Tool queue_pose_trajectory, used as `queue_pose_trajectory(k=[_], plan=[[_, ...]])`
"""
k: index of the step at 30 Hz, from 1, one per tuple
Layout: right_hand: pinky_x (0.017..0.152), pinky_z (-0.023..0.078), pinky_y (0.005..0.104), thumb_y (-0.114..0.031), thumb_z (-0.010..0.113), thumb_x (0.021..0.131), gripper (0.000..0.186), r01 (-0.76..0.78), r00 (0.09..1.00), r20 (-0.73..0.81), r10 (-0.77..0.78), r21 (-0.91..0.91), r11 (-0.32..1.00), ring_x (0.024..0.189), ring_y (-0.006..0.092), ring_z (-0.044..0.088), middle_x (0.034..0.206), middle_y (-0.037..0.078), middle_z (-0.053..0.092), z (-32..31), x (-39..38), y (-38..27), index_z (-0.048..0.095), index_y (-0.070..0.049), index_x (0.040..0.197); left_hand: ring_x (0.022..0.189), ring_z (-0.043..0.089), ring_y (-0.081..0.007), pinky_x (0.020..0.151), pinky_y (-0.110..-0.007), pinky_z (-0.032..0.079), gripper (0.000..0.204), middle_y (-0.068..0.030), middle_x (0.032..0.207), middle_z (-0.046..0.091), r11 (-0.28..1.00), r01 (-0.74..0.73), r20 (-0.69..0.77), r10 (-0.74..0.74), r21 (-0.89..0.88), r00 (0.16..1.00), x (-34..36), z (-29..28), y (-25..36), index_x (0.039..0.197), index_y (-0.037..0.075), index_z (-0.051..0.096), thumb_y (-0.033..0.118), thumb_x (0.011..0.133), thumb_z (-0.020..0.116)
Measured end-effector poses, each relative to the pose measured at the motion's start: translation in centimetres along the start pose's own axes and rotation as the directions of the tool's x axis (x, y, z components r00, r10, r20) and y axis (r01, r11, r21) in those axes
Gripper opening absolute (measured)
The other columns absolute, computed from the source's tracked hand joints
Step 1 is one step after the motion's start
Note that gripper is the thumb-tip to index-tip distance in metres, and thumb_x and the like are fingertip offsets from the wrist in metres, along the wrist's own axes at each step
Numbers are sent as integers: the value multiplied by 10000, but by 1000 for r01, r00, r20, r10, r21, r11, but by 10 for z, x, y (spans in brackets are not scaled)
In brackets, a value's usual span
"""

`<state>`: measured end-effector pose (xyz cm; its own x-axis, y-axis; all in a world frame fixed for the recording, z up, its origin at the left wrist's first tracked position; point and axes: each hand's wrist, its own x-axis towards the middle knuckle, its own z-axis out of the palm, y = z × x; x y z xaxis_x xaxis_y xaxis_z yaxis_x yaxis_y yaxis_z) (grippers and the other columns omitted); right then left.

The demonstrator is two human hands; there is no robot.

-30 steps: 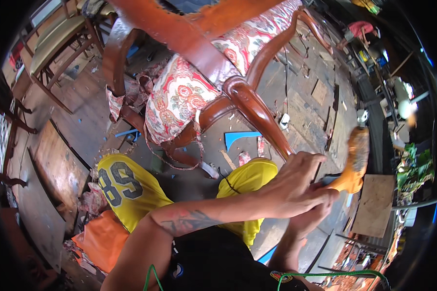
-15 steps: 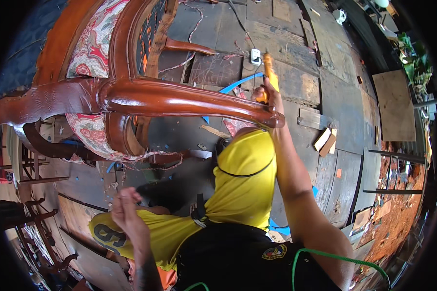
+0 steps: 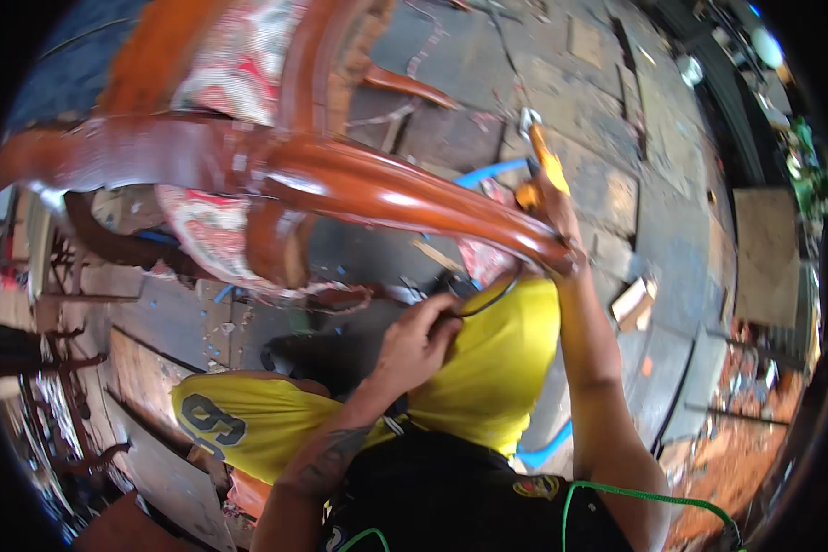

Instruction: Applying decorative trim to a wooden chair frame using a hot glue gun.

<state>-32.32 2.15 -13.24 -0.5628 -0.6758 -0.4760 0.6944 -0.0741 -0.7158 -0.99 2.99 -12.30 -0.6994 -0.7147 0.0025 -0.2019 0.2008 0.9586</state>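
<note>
A reddish-brown varnished wooden chair (image 3: 377,184) with floral upholstery (image 3: 202,225) lies tipped in front of me. One curved leg reaches across to my right wrist and appears to touch it. Beyond that leg end, my right hand (image 3: 555,198) is closed round a yellow-and-orange hand tool (image 3: 545,152); its exact kind does not show. Over the yellow shorts (image 3: 497,350) at my raised knee, my left hand (image 3: 419,342) has curled fingers pinching a thin black cord (image 3: 492,302). The cord's far end passes out of sight past the knee.
Worn boards cover the floor, with a white socket block (image 3: 528,118) and a blue strip (image 3: 492,172) beyond the chair leg. Wood offcuts (image 3: 633,305) lie right of my forearm. A board (image 3: 765,258) stands far right; more wooden furniture (image 3: 64,350) is at left.
My left hand has moved from the left side rightward to my knee and taken the black cord. The view has shifted, so chair and tool appear lower and further right.
</note>
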Motion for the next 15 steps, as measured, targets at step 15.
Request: queue_pose_trajectory(k=[15], plan=[[851,596,376,-296,590,1088,236,-236,925,-333,-183,-882,408,866,211,656,945,67,646,-135,113,189,579,-60,1095,859,727,-362,766,-377,588,147,-153,1001,754,961,40,-153,2,272,988,-30,-77,-4,1099,45,742,76,957,721]])
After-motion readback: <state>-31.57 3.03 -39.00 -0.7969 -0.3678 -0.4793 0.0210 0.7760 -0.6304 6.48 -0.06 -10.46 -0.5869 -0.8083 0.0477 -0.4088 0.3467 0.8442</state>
